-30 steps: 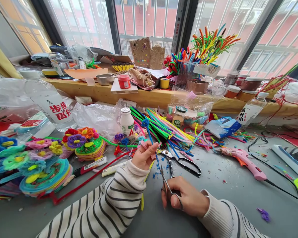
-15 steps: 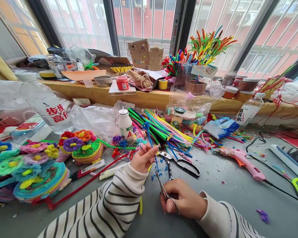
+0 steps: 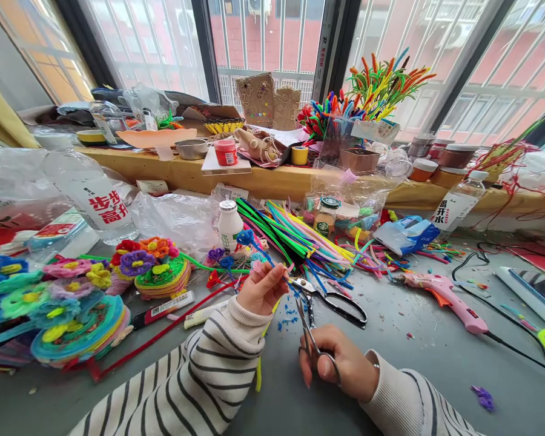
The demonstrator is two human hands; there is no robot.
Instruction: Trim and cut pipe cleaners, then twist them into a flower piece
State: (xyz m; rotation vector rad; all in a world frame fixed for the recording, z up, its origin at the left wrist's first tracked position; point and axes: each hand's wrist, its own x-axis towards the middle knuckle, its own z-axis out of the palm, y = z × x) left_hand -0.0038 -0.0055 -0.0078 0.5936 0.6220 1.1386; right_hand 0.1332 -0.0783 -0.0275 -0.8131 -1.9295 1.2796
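Note:
Between the thumb and fingers of my left hand (image 3: pixel 264 289) is a blue pipe cleaner (image 3: pixel 260 248), tilted to the upper left, with a curled blue knot at its top. My right hand (image 3: pixel 338 361) has its fingers through the handles of small metal scissors (image 3: pixel 309 330). Their blades are apart and point up, just right of the pipe cleaner's lower end. Blue fuzz clippings (image 3: pixel 289 316) lie on the grey table (image 3: pixel 390 375) between my hands. Behind them rest black-handled scissors (image 3: pixel 343 306).
Bundled coloured pipe cleaners (image 3: pixel 295 233) lie ahead, beside a small white bottle (image 3: pixel 229 224). To the left are fuzzy flower pieces (image 3: pixel 79 330) and a glue tube (image 3: pixel 163 309). A pink glue gun (image 3: pixel 449 297) and its cord lie right. Behind stands a cluttered ledge (image 3: pixel 272 180).
The blue pipe cleaner has tipped over to the left in my left hand. My right hand's scissors have shifted slightly right, away from it, and their blades have spread.

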